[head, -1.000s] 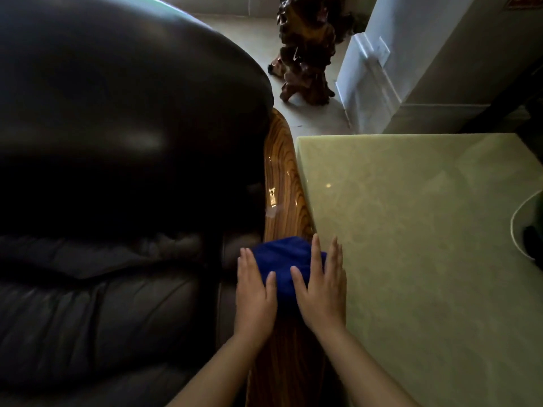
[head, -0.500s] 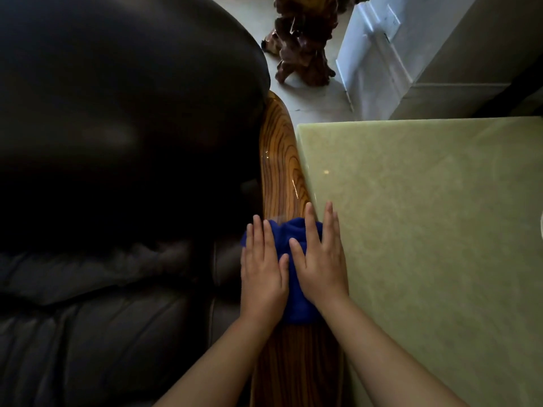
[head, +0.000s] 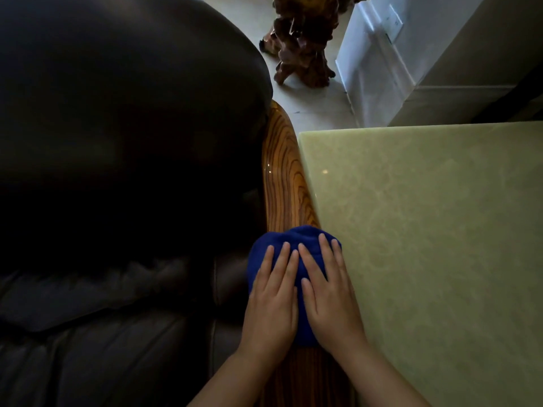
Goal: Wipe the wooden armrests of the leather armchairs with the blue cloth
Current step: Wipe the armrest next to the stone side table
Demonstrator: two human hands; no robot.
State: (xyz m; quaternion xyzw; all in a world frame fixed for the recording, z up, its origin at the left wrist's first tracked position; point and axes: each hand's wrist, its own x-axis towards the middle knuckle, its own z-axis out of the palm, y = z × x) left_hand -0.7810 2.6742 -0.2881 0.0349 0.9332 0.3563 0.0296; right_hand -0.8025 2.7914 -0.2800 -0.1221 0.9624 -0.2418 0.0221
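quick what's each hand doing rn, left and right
Left hand: open, flat, palm down on the blue cloth.
Right hand: open, flat on the same cloth, pressing it on the wooden armrest.

Bare armrest (head: 283,171) between armchair (head: 123,118), table (head: 426,230)

I see a deep royal-blue cloth (head: 296,245), plain and unpatterned, against a glossy armrest (head: 283,177) of warm orange-brown wood streaked with dark, curving grain lines. The armchair (head: 117,127) beside it is very dark brown leather, nearly black in shadow, with a dull sheen. On my right the surface (head: 426,230) is pale yellow-green with faint cloudy marbling. Beyond, a reddish-brown gnarled carving (head: 305,48) stands on a light grey-beige floor (head: 317,104).
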